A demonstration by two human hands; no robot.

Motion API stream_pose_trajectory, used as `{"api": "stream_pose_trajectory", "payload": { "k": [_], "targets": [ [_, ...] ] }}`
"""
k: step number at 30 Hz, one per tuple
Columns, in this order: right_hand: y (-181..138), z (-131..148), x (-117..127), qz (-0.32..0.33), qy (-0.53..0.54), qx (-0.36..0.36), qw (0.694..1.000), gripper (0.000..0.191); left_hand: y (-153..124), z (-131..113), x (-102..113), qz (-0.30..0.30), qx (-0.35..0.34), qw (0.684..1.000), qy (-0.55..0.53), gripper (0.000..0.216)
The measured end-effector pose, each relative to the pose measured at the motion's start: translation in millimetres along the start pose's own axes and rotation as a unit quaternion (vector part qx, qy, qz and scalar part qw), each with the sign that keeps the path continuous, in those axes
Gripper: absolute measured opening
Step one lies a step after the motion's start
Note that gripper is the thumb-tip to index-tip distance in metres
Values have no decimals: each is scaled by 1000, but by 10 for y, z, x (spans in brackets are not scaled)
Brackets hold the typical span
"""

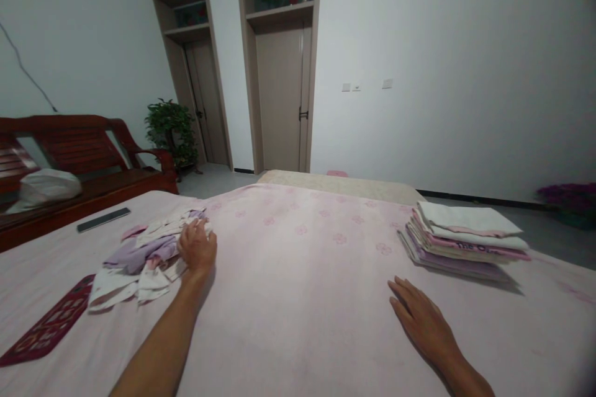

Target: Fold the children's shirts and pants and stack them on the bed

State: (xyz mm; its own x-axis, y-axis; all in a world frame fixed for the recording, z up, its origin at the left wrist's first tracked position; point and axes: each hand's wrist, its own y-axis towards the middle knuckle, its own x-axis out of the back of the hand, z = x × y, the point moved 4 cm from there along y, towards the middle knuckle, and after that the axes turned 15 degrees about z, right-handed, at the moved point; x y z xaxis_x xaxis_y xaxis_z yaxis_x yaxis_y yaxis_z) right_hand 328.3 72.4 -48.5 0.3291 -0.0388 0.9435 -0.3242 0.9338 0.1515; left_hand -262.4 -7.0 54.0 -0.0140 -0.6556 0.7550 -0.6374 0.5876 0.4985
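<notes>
My left hand (198,245) is at the right edge of a loose heap of small clothes (135,254) in white, lilac and pink. Its fingers are curled over a piece of white and purple clothing (198,215), partly hidden by the hand. My right hand (426,321) lies palm down on the pink flowered sheet (298,298), fingers stretched out and holding nothing. Just beyond it, to the right, stands a neat stack of folded clothes (465,242), white on top with pink and lilac layers below.
Left of the heap lie a dark red panel (51,322) with cut-out patterns and a dark flat bar-shaped object (103,219). Farther off are a wooden bench (84,149) with a white bag (46,187), a leafy plant (171,133) and two doors. Purple flowers (565,195) stand at right.
</notes>
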Motion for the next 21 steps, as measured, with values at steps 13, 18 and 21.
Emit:
{"api": "stream_pose_trajectory", "payload": {
  "k": [13, 18, 21],
  "targets": [
    [-2, -10, 20, -7, 0, -9, 1000, 52, 761, 928, 94, 163, 114, 978, 63, 23],
    [-2, 30, 47, -3, 6, -12, 1000, 50, 649, 551, 210, 136, 121, 983, -40, 18],
    [-8, 54, 63, -4, 12, -26, 1000, 49, 387, 13, 223, 97, 30, 988, -119, 16]
  ]
}}
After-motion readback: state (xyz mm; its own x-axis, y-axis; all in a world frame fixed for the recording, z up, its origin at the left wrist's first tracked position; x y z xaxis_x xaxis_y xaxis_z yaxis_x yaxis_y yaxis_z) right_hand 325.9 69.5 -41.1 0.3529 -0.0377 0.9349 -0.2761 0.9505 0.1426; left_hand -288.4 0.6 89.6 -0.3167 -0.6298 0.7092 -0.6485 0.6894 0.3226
